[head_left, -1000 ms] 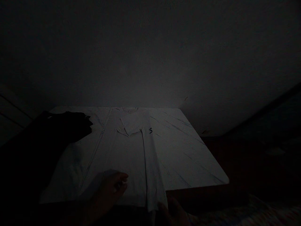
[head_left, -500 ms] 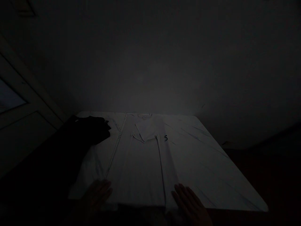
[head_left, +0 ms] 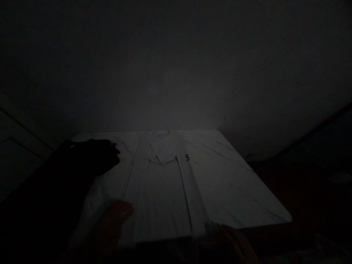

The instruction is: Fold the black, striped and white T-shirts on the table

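A pale T-shirt [head_left: 165,198] lies on the white marble-patterned table [head_left: 228,176], its sides folded inward into a long strip. Its neckline is at the wall end, and its hem reaches the near edge of the table. By the shirt's lower left side is my left hand [head_left: 114,220], smeared by motion, so its finger positions are unclear. My right hand [head_left: 238,240] is at the lower right corner of the hem, below the tabletop edge. Darkness and blur hide whether its fingers grip the cloth.
Dark garments [head_left: 82,165] lie in a pile along the left of the table. A dark "S" mark [head_left: 187,157] shows just right of the shirt's upper part. Behind the table rises a plain wall [head_left: 176,73]. The room is very dim.
Both hands lay flat with fingers extended beside the hem. Now the left has risen slightly and blurred, while the right has shifted toward the near edge. The view has turned slightly right.
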